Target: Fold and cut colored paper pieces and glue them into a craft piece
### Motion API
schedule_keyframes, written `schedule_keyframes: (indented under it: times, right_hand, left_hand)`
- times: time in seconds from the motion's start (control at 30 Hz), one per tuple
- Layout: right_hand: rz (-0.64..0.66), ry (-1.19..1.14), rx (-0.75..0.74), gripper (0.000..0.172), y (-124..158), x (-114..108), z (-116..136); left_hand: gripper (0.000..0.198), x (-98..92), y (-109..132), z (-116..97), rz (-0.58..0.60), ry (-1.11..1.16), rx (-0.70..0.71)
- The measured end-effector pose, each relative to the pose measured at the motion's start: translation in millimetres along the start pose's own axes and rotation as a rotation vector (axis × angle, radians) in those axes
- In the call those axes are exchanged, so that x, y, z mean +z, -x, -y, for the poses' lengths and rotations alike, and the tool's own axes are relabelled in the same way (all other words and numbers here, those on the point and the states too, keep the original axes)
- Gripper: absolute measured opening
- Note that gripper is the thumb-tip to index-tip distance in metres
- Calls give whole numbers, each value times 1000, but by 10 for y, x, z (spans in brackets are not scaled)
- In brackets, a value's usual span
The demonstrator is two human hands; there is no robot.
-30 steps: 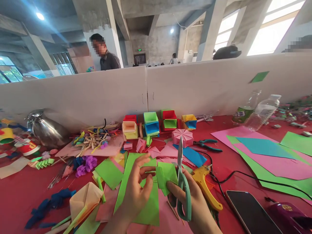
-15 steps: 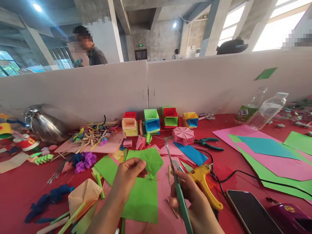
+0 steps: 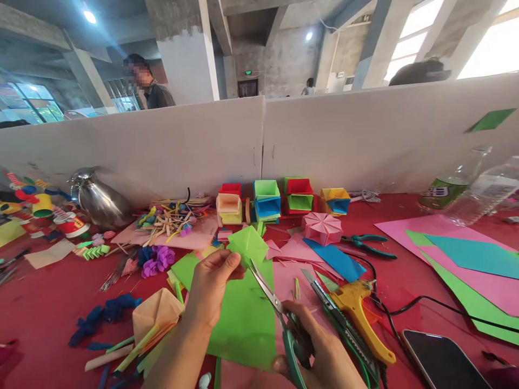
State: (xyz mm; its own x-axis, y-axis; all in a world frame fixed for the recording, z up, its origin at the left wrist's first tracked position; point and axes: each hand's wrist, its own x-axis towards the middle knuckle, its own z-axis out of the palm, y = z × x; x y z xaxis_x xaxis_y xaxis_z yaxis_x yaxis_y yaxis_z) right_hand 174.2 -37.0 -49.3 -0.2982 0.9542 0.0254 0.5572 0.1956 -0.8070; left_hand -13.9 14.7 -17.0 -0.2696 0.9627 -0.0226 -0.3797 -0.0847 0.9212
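So my left hand [image 3: 214,281] has a folded green paper [image 3: 248,246] pinched at its lower left edge, thumb on the near side, the piece held up over the middle of the table. My right hand [image 3: 314,337] is wrapped round the green handles of the scissors [image 3: 278,307], tips right at the bottom corner of that paper; can't really tell if the 2 blades have any of it between them

Below all this there's a big green sheet [image 3: 243,329] lying flat, with pink paper [image 3: 290,278] peeking out beside it. Just right of my scissors hand there's a utility knife [image 3: 336,310], then a yellow glue gun [image 3: 360,310] with its black cable, and a phone [image 3: 444,359] near the bottom edge

Further back, a pink faceted box [image 3: 322,228] sits next to the teal-handled pliers [image 3: 371,244], with a row of coloured paper boxes [image 3: 266,205] along the white partition [image 3: 182,146]. Off to the left: purple paper flowers [image 3: 158,262] and a shiny metal jug [image 3: 103,200], kinda messy tbh
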Motion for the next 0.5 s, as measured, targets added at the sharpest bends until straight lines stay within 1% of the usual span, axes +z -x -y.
schedule_keyframes:
  times: [0.27, 0.37, 0.5]
  right_hand:
    - [0, -74, 40, 48, 18, 17, -41]
    - [-10, -120, 44, 44, 16, 9, -13]
    - [8, -177, 74, 43, 11, -11, 28]
  left_hand:
    - [16, 22, 37, 20, 31, -61, 16]
    - [16, 53, 76, 5, 57, -75, 6]
    - [18, 74, 108, -13, 91, -105, 3]
